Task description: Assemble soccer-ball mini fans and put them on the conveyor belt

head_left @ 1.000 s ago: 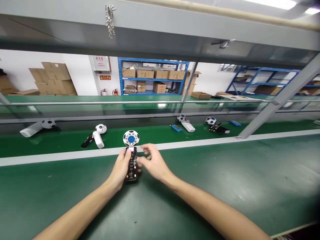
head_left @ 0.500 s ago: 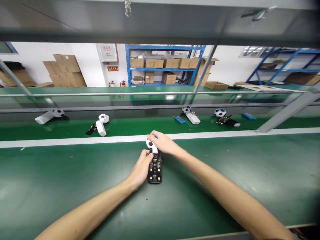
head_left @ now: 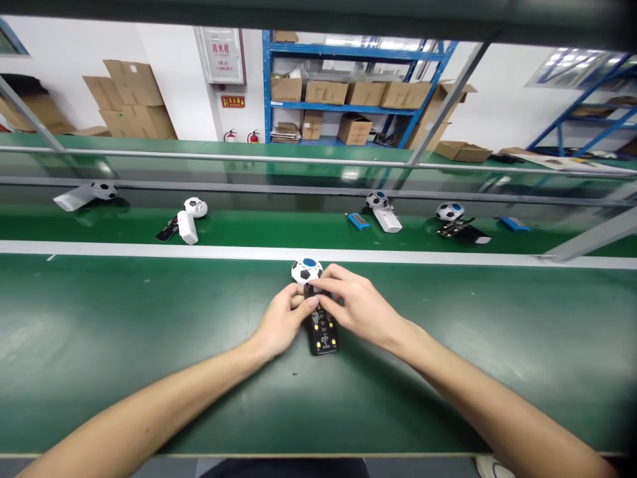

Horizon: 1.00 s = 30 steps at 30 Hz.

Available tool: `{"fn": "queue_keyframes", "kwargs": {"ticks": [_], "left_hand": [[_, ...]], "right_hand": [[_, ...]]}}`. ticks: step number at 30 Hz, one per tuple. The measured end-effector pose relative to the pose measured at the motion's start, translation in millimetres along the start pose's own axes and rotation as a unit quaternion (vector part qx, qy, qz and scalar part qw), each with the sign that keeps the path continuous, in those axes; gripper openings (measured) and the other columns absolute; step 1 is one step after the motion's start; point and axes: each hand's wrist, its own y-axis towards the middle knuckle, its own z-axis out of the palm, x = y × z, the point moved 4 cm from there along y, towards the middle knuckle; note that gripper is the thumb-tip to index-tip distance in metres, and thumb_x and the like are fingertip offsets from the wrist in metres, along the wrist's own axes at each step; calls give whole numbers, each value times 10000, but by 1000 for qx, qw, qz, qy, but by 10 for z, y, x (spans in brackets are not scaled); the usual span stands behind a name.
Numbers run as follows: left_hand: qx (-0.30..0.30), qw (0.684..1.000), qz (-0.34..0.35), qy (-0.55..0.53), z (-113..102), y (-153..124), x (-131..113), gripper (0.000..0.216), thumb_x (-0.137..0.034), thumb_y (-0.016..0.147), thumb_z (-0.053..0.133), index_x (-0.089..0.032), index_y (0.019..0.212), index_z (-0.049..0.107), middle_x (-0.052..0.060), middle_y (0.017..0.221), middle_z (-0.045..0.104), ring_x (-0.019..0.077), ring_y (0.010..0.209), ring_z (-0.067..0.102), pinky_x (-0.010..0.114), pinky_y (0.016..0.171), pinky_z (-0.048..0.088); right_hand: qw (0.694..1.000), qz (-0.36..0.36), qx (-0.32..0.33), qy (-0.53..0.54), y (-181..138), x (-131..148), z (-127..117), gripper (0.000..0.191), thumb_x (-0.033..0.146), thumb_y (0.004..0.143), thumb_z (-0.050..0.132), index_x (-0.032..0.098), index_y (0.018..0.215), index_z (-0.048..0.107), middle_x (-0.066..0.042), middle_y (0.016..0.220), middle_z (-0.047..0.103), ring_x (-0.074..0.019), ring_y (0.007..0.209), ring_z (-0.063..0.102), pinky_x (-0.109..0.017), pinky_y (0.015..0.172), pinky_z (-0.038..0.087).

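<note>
A small fan with a football-patterned head and a bare black circuit board as its handle lies on the green bench mat. My left hand grips the board's upper left side, fingers curled. My right hand pinches the neck where head and board meet, thumb and fingers pressed together.
Beyond a white stripe runs a green conveyor belt carrying more football fans, loose boards and blue battery cells. Slanted metal frame posts stand at right. Blue racks with cardboard boxes line the far wall.
The camera tilted downward. My right hand moved from the fan head down onto its neck, uncovering the head. The fan has moved a little to the right on the mat, with my left hand on it.
</note>
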Motion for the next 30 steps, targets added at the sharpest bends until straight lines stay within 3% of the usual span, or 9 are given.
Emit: {"fn": "queue_keyframes", "kwargs": {"ticks": [5,15,22,26,30], "left_hand": [[4,998,-14,59,5,-18,-19,410,-547,836,617,-180,951,475,-99,556,507,26,282,320,174,306,165],[11,996,-19,91,20,-64,-99,370,-515,869,580,-176,969,469,-119,438,441,48,240,335,131,257,192],[35,994,-42,97,-1,-80,-15,369,-499,923,508,-160,1067,476,-86,398,486,79,229,369,139,274,237],[14,991,-29,127,12,-117,22,325,-493,974,399,-179,1038,453,-79,386,485,109,263,437,162,313,329],[-25,984,-4,176,26,-156,19,324,-482,990,353,-187,1043,475,-92,384,434,99,281,412,164,331,331]], "right_hand": [[998,-40,3,-46,53,56,-2,252,169,931,483,204,1071,690,-86,1037,645,-207,889,613,-324,759,474],[997,-13,31,-73,226,78,-116,119,104,779,598,177,834,674,-50,814,628,-159,682,542,-273,625,366],[979,83,178,44,485,-61,-24,133,112,777,577,179,666,608,26,548,595,-88,408,480,-235,475,312],[970,74,212,89,555,-101,53,139,83,736,583,179,637,596,39,510,580,-77,352,487,-211,426,290],[965,72,233,96,594,-116,65,175,70,749,589,179,613,577,46,502,566,-79,365,502,-208,443,302]]}}
